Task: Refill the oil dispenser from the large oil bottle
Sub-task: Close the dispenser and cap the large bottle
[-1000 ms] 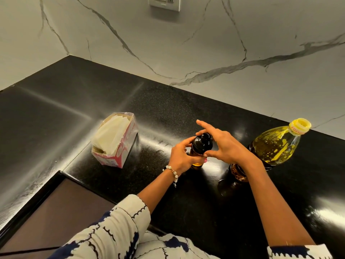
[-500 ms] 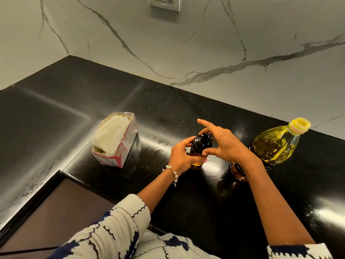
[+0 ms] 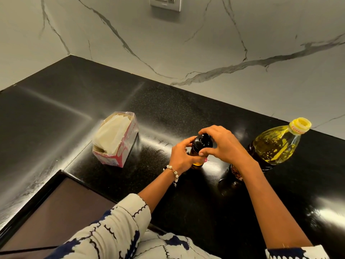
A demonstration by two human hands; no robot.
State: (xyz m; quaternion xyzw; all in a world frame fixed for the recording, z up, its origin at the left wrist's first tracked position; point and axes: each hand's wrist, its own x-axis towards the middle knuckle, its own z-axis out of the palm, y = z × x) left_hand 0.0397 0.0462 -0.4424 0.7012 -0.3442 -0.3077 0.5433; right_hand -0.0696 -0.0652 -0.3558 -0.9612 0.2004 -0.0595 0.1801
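The small amber oil dispenser (image 3: pixel 200 144) with a black pump cap stands upright on the black counter (image 3: pixel 168 113). My left hand (image 3: pixel 182 156) grips its body from the left. My right hand (image 3: pixel 223 143) curls over the black cap, thumb at the front and fingers round the top. A little oil shows at the dispenser's base. The large oil bottle (image 3: pixel 276 144), clear plastic with yellow oil and a yellow cap, stands to the right, behind my right wrist.
An open pink and white tissue box (image 3: pixel 116 143) sits on the counter to the left. A small dark jar (image 3: pixel 236 171) is partly hidden under my right forearm. A recessed brown panel (image 3: pixel 56 212) lies at the near left. Marble wall behind.
My right hand's fingers, earlier stretched out beyond the cap, have curled down round it. The left hand and the dispenser have stayed in place.
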